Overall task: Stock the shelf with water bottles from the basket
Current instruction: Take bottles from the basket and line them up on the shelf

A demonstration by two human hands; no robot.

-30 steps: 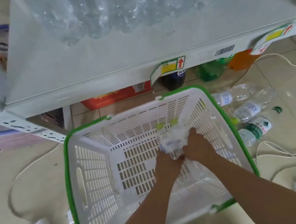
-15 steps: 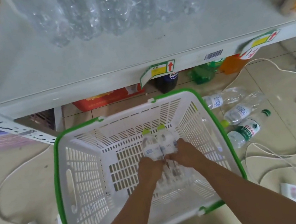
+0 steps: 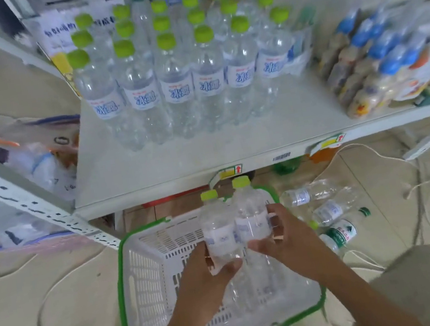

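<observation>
Fingers (image 3: 275, 221) of right hand (image 3: 288, 241) and left hand (image 3: 203, 277) clamped round one bottle each, left bottle (image 3: 218, 232) and right bottle (image 3: 250, 213) upright, touching, above the basket (image 3: 119, 262) and just below the shelf (image 3: 207, 158), probably for shelving as a pair.

Two clear water bottles with lime-green caps, the left bottle (image 3: 219, 232) and the right bottle (image 3: 250, 213), are held upright, side by side and touching, above the white, green-rimmed basket (image 3: 141, 273). On the pale grey shelf (image 3: 153, 169), rows of matching stocked bottles (image 3: 178, 84) stand upright, blue-lettered labels facing front.
</observation>
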